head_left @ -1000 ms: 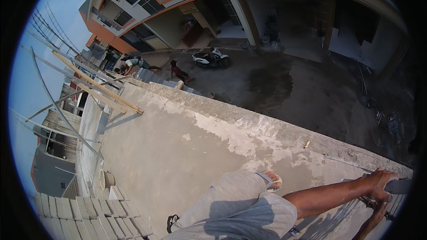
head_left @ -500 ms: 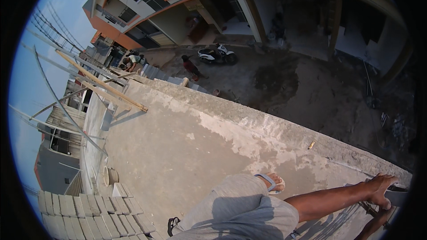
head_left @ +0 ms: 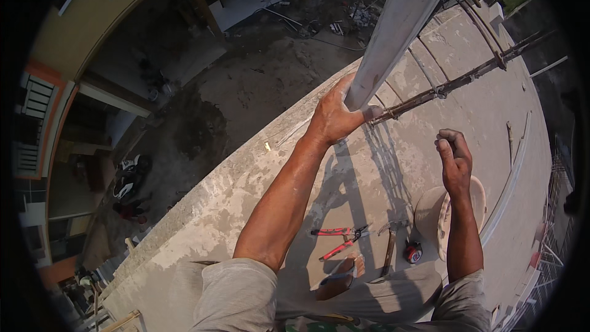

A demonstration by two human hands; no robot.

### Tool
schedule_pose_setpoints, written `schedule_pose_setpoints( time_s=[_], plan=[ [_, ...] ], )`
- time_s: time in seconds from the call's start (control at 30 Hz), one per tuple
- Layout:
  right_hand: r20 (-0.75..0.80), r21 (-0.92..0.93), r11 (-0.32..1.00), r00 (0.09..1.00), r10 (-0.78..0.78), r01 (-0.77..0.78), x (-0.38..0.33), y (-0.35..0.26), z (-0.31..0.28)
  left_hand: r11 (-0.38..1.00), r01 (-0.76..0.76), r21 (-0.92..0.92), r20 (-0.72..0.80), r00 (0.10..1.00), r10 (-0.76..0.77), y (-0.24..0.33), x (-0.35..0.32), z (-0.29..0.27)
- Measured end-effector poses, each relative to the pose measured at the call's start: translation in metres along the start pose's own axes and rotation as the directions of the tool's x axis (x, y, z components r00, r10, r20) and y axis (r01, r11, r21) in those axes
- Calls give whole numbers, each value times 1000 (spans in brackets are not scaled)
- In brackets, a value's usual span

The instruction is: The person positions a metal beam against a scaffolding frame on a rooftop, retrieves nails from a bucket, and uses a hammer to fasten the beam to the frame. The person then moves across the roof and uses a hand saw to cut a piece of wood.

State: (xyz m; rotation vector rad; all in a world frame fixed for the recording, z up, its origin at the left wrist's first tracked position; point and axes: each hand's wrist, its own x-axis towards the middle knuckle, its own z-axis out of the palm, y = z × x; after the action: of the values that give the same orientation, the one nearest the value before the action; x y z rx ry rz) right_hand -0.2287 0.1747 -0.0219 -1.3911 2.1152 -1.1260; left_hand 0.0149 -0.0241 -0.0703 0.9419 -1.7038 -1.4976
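My left hand point(head_left: 337, 112) is wrapped round the lower end of a long, pale grey post point(head_left: 393, 27). The post rises toward the top of the view, and the thumb shows on its right side. Off to the right, my right hand point(head_left: 456, 158) is raised with its fingers curled toward the thumb; whether anything small is between them is hidden. A ladder-like frame of tied steel bars point(head_left: 452, 85) runs to the right from beside the post's lower end. Below my right hand stands a pale bucket point(head_left: 433, 212).
Red-handled pliers point(head_left: 338, 240), a hammer point(head_left: 389, 251) and a tape measure point(head_left: 413, 251) lie by my legs on the concrete slab point(head_left: 246, 175). The slab's edge runs diagonally on the left, with a drop to the yard, where a motorbike point(head_left: 130, 175) stands.
My view has swung to the right, bringing the post, bar frame, bucket and tools into sight. Both hands, earlier at the right rim, now show clearly, the left one on the post.
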Motion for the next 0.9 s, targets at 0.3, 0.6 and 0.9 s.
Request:
schedule_pose_setpoints(
  time_s=[0.3, 0.6, 0.9],
  plan=[
    [-356, 32, 962, 896, 263, -270, -91, 39, -84, 999, 1, -35, -10, 1000, -2, -48, 0, 13],
    [-519, -181, 917, 827, 217, -355, -147, 93, -117, 995, 47, -91, -36, 998, -50, -108, -15, 14],
    [-297, -412, 710, 821, 488, -571, -165, 168, -125, 998, -14, -55, 7, 1000, 15, -135, -8, 14]
  ],
)
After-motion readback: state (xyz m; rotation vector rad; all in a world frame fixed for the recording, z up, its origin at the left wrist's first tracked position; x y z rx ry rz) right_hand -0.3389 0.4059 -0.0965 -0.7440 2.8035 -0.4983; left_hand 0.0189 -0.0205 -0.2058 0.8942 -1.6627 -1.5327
